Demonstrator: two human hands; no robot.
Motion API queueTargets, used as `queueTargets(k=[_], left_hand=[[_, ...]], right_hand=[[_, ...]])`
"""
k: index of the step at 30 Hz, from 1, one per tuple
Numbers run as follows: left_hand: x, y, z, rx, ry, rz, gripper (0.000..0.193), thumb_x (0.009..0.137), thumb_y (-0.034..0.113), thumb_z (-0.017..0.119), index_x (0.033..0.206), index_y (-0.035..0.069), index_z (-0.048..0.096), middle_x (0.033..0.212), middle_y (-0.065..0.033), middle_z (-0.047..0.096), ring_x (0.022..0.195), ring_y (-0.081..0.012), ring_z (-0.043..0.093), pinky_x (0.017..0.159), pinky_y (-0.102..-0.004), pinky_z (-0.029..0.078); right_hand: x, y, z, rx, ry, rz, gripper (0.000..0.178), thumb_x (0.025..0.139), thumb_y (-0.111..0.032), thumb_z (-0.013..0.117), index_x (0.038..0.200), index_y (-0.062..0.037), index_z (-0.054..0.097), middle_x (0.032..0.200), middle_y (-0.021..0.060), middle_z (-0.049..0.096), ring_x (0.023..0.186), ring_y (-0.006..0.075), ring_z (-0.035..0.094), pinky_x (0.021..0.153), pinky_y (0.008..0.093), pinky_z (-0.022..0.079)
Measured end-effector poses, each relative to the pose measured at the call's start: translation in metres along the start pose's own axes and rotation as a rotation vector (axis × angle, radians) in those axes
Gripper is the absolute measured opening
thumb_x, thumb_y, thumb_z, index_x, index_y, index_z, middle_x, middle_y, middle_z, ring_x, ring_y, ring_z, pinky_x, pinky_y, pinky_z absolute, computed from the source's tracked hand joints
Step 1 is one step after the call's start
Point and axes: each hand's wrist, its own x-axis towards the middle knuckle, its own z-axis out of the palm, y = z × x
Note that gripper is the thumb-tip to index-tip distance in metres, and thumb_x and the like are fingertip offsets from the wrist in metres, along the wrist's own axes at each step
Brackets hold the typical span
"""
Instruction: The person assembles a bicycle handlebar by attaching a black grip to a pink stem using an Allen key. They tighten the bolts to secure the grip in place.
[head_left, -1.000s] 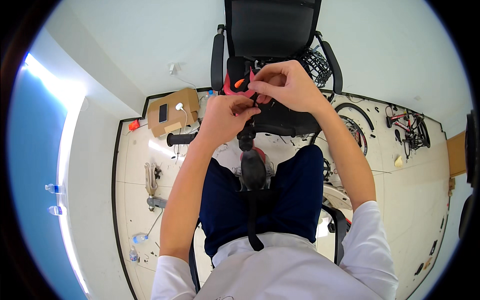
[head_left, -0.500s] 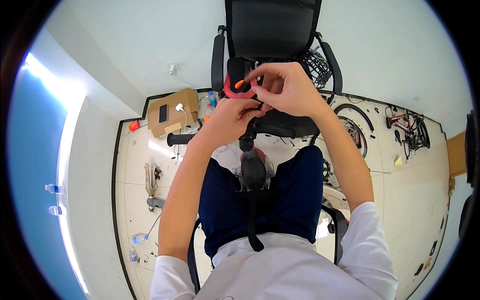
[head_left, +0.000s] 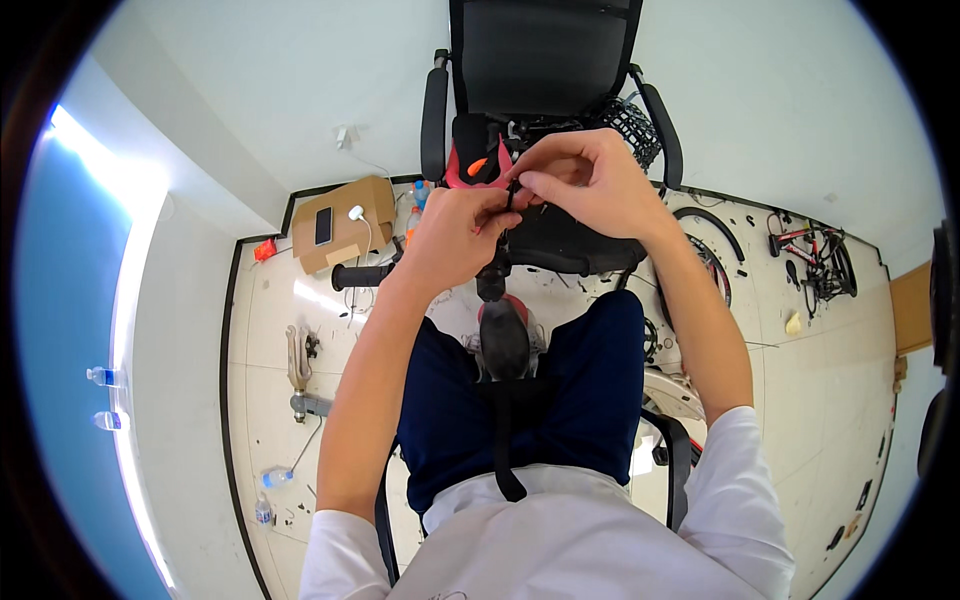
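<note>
My left hand (head_left: 458, 228) and my right hand (head_left: 592, 185) meet in front of the black office chair (head_left: 545, 60). Between their fingertips is a small dark part (head_left: 514, 192), too small to name. The left thumb and forefinger pinch it from below and the left. Right thumb and forefinger close on its upper right side. Just beyond the hands, on the chair, lies a pink-rimmed black item (head_left: 468, 150) with an orange piece (head_left: 478, 167) on it. Below the hands are a handlebar grip (head_left: 358, 277) and a dark rounded saddle-like piece (head_left: 505, 340) between my knees.
A cardboard box (head_left: 345, 220) carries a phone (head_left: 323, 226) and a white plug-like piece (head_left: 357, 213). Tools (head_left: 300, 365) and bottles (head_left: 277, 477) lie on the left floor. Bicycle wheels (head_left: 708, 265) and a red-black frame (head_left: 812, 250) are at right; a black wire basket (head_left: 635, 130) sits on the chair.
My right hand's raised fingers have come down and in, and its forefinger now meets the thumb at the small dark part. The left hand has barely moved.
</note>
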Motion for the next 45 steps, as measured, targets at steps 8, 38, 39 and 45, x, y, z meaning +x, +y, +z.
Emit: queueTargets(k=[8, 38, 39, 45], left_hand=[[0.008, -0.009, -0.006, -0.171, -0.150, 0.017, 0.015, 0.094, 0.004, 0.064, 0.104, -0.005, 0.071, 0.084, -0.0090, 0.074, 0.071, -0.0117, 0.062, 0.067, -0.0289, 0.050], [-0.016, -0.051, 0.013, -0.322, -0.001, -0.054, 0.019, 0.093, -0.002, 0.060, 0.107, -0.006, 0.071, 0.098, -0.0109, 0.076, 0.086, -0.0160, 0.071, 0.083, -0.0280, 0.055], [-0.015, -0.054, 0.014, -0.334, -0.003, -0.045, 0.020, 0.092, -0.003, 0.058, 0.107, -0.006, 0.071, 0.098, -0.0109, 0.076, 0.086, -0.0161, 0.071, 0.083, -0.0279, 0.055], [-0.013, -0.057, 0.015, -0.342, -0.033, -0.050, 0.024, 0.090, -0.008, 0.051, 0.105, -0.007, 0.071, 0.098, -0.0114, 0.076, 0.089, -0.0169, 0.071, 0.085, -0.0284, 0.055]], right_hand=[[0.013, -0.002, -0.016, -0.136, -0.204, -0.198, 0.021, 0.085, 0.002, 0.068, 0.105, 0.0006, 0.073, 0.086, 0.0095, 0.073, 0.076, 0.0166, 0.071, 0.076, 0.0297, 0.058], [0.022, 0.013, -0.018, -0.026, -0.170, -0.136, 0.019, 0.090, -0.005, 0.071, 0.108, 0.0037, 0.072, 0.092, 0.0103, 0.074, 0.085, 0.0157, 0.073, 0.080, 0.0270, 0.057], [0.025, 0.015, -0.019, -0.059, -0.172, -0.160, 0.018, 0.090, -0.005, 0.071, 0.107, 0.0030, 0.072, 0.091, 0.0096, 0.075, 0.086, 0.0155, 0.072, 0.080, 0.0268, 0.057], [0.035, 0.006, -0.009, -0.239, -0.131, -0.122, 0.012, 0.089, -0.007, 0.073, 0.086, 0.0023, 0.067, 0.073, 0.0047, 0.069, 0.070, 0.0109, 0.065, 0.067, 0.0244, 0.052]])
